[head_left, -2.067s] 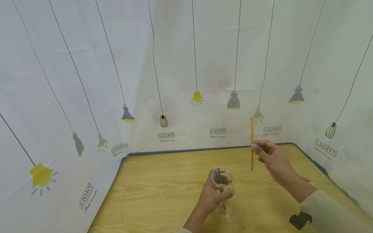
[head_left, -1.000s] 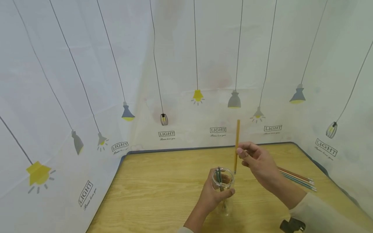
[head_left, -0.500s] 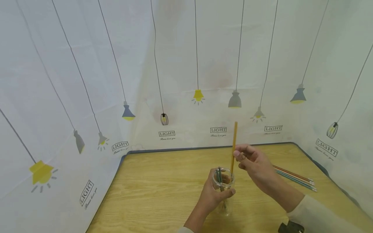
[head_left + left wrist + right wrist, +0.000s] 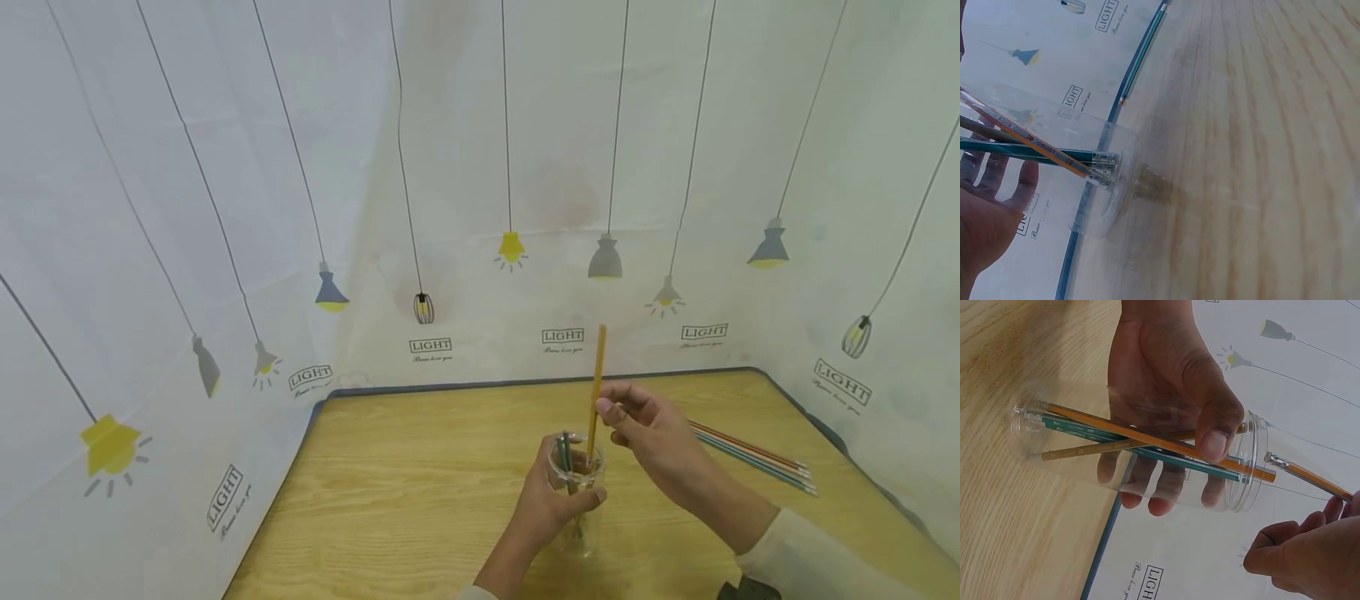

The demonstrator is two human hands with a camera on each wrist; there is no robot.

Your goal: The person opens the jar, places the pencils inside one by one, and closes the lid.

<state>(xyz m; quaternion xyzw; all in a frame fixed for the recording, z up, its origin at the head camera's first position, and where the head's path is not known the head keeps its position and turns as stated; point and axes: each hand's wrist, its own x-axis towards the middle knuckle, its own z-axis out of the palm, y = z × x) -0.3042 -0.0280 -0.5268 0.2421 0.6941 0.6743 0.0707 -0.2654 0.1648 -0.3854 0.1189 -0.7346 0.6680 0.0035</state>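
Observation:
My left hand (image 4: 534, 510) grips a clear glass jar (image 4: 591, 525), which stands upright on the table. Inside it, seen from the right wrist, are several pencils: green pencils (image 4: 1075, 429), an orange pencil (image 4: 1094, 420) and a brownish pencil (image 4: 1088, 450). Their eraser ends show near the jar's bottom in the left wrist view. Between thumb and fingers my right hand (image 4: 656, 446) pinches a yellow-orange pencil (image 4: 598, 375), held nearly upright. Its eraser end points down at the jar's mouth; the right wrist view shows that metal ferrule (image 4: 1277, 461) close to the rim.
Several pencils (image 4: 757, 456), reddish-brown and teal, lie side by side on the wooden table (image 4: 397, 483) right of the right hand. White sheets printed with hanging lamps (image 4: 465, 167) surround the table on the back and both sides.
My right hand has brought the yellow-orange pencil leftward and down, from beside the jar to its mouth. The pencils lying on the right have come into view. My left hand and the jar stay put.

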